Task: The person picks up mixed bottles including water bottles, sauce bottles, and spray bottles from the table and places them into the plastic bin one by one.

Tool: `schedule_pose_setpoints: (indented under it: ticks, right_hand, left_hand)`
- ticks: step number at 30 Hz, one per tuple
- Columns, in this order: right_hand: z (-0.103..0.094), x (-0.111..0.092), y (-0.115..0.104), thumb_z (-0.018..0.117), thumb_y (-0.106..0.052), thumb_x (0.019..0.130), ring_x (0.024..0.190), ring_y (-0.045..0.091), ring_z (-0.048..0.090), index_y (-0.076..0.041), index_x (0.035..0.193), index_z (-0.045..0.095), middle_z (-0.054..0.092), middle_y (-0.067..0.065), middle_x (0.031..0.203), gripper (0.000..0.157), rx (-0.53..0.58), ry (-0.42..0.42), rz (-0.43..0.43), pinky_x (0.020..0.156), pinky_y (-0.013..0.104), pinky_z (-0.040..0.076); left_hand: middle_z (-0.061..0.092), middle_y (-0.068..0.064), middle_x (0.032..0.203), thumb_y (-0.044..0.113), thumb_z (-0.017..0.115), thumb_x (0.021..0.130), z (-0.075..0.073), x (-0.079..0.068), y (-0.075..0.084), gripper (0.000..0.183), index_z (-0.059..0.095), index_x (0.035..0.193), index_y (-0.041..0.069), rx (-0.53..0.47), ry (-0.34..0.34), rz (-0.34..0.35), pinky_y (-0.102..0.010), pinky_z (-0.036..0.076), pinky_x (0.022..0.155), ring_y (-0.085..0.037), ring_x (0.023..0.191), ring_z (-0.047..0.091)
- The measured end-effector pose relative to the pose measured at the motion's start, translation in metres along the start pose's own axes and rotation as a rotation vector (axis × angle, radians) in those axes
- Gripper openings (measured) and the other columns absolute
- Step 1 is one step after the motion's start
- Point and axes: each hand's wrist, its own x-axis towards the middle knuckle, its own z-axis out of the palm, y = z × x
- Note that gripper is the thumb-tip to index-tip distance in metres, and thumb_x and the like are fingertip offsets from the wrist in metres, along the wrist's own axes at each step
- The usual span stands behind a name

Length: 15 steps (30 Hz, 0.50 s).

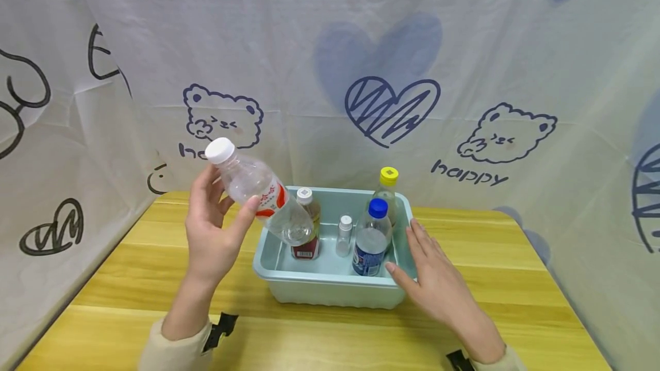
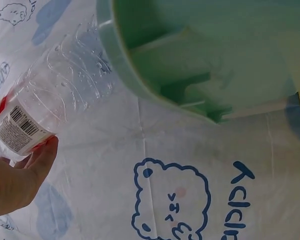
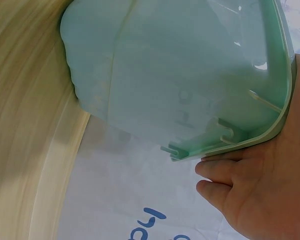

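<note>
My left hand (image 1: 213, 233) grips a clear plastic bottle (image 1: 247, 179) with a white cap and a red-and-white label. Tilted, its cap points up and left while its base hangs over the left part of a pale green-blue plastic bin (image 1: 335, 293). In the left wrist view the fingers wrap the bottle's label (image 2: 25, 130), where a barcode shows. My right hand (image 1: 438, 276) rests with straight fingers against the bin's right rim; the right wrist view has this hand (image 3: 260, 185) touching the rim from outside.
Inside the bin stand a white-capped bottle with a dark red label (image 1: 306, 248), a small white-capped bottle (image 1: 344, 236), a blue-capped bottle (image 1: 372, 239) and a yellow-capped bottle (image 1: 388, 190). Beneath is a wooden table (image 1: 319, 336); a printed cloth (image 1: 309, 44) hangs behind.
</note>
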Motion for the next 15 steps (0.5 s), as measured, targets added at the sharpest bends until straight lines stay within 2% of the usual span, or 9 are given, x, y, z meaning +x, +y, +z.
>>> schedule_pose_setpoints:
  ticks: [8, 15]
  right_hand:
    - [0.000, 0.000, 0.001, 0.046, -0.063, 0.104, 0.156, 0.042, 0.022, 0.004, 0.162, 0.024, 0.012, 0.018, 0.172, 0.091, -0.002, -0.003, 0.003, 0.126, 0.056, 0.021]
    - [-0.001, 0.000, 0.000, 0.046, -0.062, 0.105, 0.155, 0.043, 0.023, 0.005, 0.161, 0.025, 0.014, 0.020, 0.171, 0.091, -0.005, 0.006, -0.006, 0.125, 0.057, 0.022]
  left_hand:
    - [0.051, -0.012, 0.147, -0.014, 0.073, 0.086, 0.011, -0.007, -0.012, 0.076, 0.040, 0.154, -0.001, 0.087, -0.128, -0.069, -0.027, 0.050, 0.108, -0.023, 0.133, 0.054]
    - [0.050, -0.017, 0.150, -0.009, 0.077, 0.086, 0.023, -0.016, -0.022, 0.077, 0.041, 0.153, 0.000, 0.119, -0.233, -0.120, -0.025, 0.050, 0.108, -0.030, 0.135, 0.054]
